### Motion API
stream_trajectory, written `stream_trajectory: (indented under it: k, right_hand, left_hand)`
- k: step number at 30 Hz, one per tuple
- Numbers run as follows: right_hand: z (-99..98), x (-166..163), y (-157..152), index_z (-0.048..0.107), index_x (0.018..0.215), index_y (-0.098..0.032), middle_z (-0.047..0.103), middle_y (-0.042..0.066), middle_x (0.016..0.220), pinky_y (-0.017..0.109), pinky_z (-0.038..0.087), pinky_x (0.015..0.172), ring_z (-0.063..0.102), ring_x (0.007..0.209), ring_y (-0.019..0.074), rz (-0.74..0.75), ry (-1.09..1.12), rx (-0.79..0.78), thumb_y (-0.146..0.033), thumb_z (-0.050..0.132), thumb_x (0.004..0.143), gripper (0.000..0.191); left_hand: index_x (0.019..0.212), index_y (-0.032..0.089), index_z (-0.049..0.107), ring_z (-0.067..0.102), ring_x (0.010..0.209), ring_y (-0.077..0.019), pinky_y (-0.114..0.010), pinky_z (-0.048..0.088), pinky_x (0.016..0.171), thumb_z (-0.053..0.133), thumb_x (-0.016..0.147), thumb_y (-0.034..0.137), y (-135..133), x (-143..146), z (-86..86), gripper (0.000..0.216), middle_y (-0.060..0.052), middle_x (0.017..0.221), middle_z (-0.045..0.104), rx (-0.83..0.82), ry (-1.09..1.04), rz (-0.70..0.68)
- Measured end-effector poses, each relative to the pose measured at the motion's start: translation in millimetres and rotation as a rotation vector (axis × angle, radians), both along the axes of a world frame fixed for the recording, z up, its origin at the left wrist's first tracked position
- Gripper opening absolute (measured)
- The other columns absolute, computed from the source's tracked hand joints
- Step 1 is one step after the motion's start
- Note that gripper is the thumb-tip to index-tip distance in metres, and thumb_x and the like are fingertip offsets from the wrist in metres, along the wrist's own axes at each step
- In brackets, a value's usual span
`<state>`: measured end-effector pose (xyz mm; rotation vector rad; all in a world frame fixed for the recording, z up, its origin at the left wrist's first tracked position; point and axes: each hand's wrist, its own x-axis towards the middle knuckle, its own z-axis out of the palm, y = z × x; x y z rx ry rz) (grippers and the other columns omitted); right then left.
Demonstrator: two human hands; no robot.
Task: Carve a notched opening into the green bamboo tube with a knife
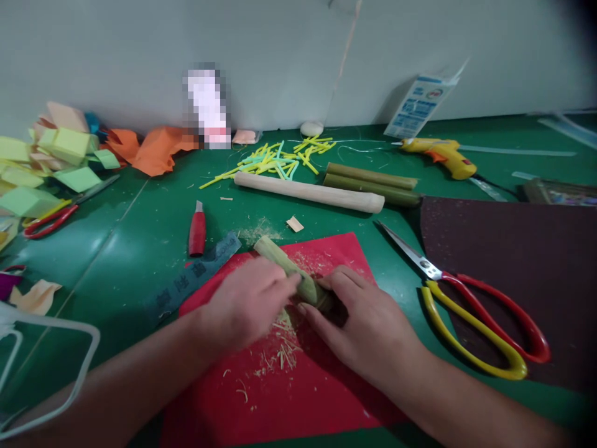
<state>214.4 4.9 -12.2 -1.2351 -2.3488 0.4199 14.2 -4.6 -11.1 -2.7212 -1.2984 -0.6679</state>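
Note:
A short green bamboo piece [270, 249] lies at a slant over a red sheet [336, 386], its far end pointing up and left. My right hand [357, 305] is closed round its near end, thumb below and fingers above. My left hand [254, 298], blurred by motion, is closed against the side of the bamboo. A small dark bit shows at its fingertips, but I cannot make out what it holds. Pale shavings [282, 351] are scattered on the red sheet below both hands.
Left of the sheet lie a red-handled knife [197, 230] and a dark printed strip [200, 274]. Large scissors [436, 274] rest at right on a brown sheet [513, 249]. Behind are a pale stick [308, 191], bamboo lengths [368, 183], yellow sticks [265, 158] and a glue gun [441, 155].

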Motion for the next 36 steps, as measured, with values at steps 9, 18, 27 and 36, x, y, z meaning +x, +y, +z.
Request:
stream_trajectory:
  k: [9, 18, 27, 36]
  right_hand:
    - [-0.4, -0.8, 0.9, 0.053, 0.08, -0.018, 0.054, 0.002, 0.073, 0.029, 0.037, 0.056, 0.052, 0.066, 0.0166, 0.005, -0.004, -0.033, -0.036, 0.055, 0.081, 0.018]
    - [-0.3, -0.5, -0.9, 0.051, 0.078, -0.018, 0.053, 0.002, 0.071, 0.028, 0.035, 0.054, 0.05, 0.063, 0.0152, 0.008, -0.017, -0.029, -0.037, 0.055, 0.08, 0.02]
    - [-0.6, -0.9, -0.5, 0.053, 0.079, -0.018, 0.054, 0.003, 0.072, 0.028, 0.036, 0.054, 0.052, 0.065, 0.0163, 0.012, -0.028, -0.029, -0.039, 0.053, 0.081, 0.021]
    - [2.6, -0.3, -0.2, 0.053, 0.077, -0.018, 0.054, 0.003, 0.071, 0.027, 0.036, 0.053, 0.052, 0.062, 0.0155, 0.009, -0.03, -0.062, -0.039, 0.052, 0.081, 0.022]
  left_hand:
    - [0.096, 0.012, 0.064, 0.05, 0.066, -0.014, -0.027, 0.042, 0.06, 0.04, 0.092, 0.019, 3.3, 3.6, 5.2, 0.025, -0.004, 0.069, 0.058, 0.007, -0.049, 0.025]
    - [0.095, 0.011, 0.064, 0.049, 0.065, -0.0144, -0.028, 0.04, 0.059, 0.042, 0.091, 0.018, 1.8, 3.1, 3.9, 0.024, -0.004, 0.067, 0.057, 0.049, -0.019, 0.051]
    - [0.095, 0.011, 0.063, 0.05, 0.066, -0.0148, -0.028, 0.041, 0.058, 0.042, 0.091, 0.019, 3.6, 0.2, 6.7, 0.023, -0.005, 0.069, 0.057, 0.054, -0.029, 0.069]
    - [0.098, 0.011, 0.062, 0.051, 0.069, -0.0153, -0.029, 0.044, 0.062, 0.044, 0.089, 0.017, 9.1, -7.7, 4.9, 0.021, -0.006, 0.073, 0.059, 0.016, -0.046, 0.056]
